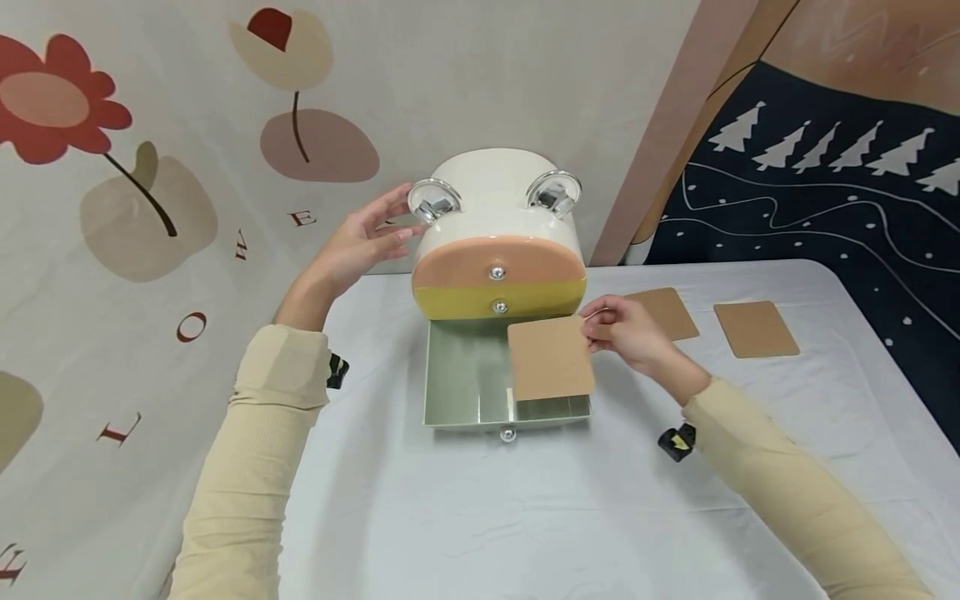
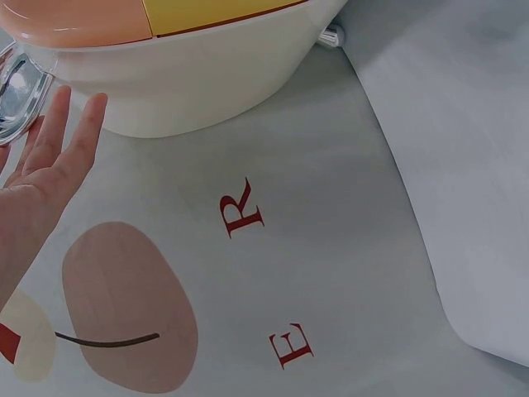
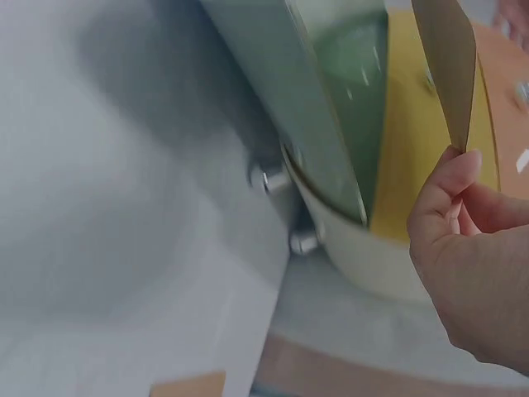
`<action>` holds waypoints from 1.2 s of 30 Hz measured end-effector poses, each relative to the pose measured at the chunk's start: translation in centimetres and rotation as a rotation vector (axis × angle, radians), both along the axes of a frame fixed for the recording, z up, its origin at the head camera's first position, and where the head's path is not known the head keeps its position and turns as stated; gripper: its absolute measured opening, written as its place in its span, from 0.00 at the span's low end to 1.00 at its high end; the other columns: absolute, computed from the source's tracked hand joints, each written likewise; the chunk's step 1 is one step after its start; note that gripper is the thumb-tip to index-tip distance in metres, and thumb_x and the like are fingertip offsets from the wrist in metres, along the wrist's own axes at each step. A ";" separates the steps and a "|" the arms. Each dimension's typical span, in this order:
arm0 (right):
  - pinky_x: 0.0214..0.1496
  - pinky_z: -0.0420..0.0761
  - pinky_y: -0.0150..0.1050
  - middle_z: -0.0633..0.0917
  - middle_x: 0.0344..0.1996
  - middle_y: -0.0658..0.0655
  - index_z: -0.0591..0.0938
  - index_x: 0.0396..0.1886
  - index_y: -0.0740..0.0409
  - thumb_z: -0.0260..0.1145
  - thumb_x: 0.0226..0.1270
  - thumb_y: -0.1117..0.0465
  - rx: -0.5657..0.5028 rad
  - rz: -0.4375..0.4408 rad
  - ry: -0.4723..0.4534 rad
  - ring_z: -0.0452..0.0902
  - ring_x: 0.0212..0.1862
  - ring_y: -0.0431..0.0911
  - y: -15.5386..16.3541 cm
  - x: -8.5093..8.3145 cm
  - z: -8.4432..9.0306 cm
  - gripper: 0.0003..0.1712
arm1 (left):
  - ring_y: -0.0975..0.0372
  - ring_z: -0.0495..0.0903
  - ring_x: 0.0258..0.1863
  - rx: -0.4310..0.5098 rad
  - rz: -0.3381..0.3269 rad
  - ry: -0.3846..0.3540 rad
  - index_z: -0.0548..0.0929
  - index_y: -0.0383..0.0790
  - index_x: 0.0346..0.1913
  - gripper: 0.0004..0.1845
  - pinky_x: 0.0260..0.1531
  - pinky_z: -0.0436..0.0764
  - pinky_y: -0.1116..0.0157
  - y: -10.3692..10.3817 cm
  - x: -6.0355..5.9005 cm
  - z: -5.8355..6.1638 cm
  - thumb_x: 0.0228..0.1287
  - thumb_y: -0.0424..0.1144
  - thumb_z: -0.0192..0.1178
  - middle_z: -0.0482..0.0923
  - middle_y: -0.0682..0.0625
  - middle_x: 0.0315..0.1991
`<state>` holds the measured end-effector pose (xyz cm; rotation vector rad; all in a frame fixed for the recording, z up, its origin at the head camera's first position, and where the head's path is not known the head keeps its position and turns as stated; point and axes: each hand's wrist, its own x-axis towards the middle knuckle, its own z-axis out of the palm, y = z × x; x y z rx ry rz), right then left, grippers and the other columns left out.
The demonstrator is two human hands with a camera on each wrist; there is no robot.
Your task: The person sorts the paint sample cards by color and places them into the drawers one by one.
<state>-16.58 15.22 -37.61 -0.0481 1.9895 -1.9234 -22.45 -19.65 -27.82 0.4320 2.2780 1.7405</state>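
Hovering over the open green drawer (image 1: 465,375), a brown card (image 1: 551,358) is pinched in the right hand (image 1: 626,333) — not yet laid inside; two cards (image 1: 753,328) remain beyond it on the desk (image 1: 525,517). The left hand (image 1: 367,242) is held relaxed, fingers straight, against the cabinet (image 1: 498,242).

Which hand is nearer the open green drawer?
Right. The right hand pinches a brown card over the open green drawer, beside its right edge. The left hand is up by the cabinet's left top handle, open.
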 end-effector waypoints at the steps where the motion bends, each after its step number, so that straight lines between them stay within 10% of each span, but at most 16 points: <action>1: 0.29 0.78 0.31 0.76 0.23 0.53 0.67 0.43 0.77 0.52 0.63 0.79 0.014 0.007 0.000 0.73 0.26 0.40 -0.5 0.0 -0.2 0.09 | 0.55 0.68 0.60 -0.002 0.001 0.000 0.53 0.50 0.71 0.32 0.57 0.68 0.54 0.0 0.0 0.0 0.67 0.30 0.49 0.59 0.44 0.64; 17: 0.35 0.82 0.39 0.79 0.32 0.65 0.70 0.49 0.78 0.57 0.62 0.75 0.198 0.113 0.087 0.79 0.30 0.47 -0.9 -0.5 -1.4 0.16 | 0.55 0.69 0.59 0.009 0.013 0.001 0.54 0.50 0.71 0.32 0.54 0.72 0.59 -0.1 0.0 0.0 0.67 0.30 0.50 0.60 0.44 0.64; 28: 0.38 0.81 0.36 0.81 0.30 0.47 0.68 0.51 0.75 0.59 0.63 0.70 0.306 -0.001 0.090 0.79 0.33 0.38 9.1 -2.0 -0.7 0.18 | 0.56 0.68 0.59 -0.017 0.010 -0.002 0.53 0.50 0.71 0.32 0.56 0.70 0.56 -0.2 0.0 0.0 0.67 0.31 0.50 0.60 0.44 0.64; 36: 0.38 0.79 0.30 0.81 0.34 0.41 0.74 0.49 0.59 0.64 0.61 0.55 0.374 -0.105 0.010 0.78 0.36 0.35 20.9 -3.8 -5.6 0.19 | 0.56 0.69 0.59 -0.016 0.016 -0.005 0.54 0.51 0.71 0.32 0.55 0.70 0.58 -0.3 0.1 -0.1 0.67 0.32 0.50 0.60 0.45 0.64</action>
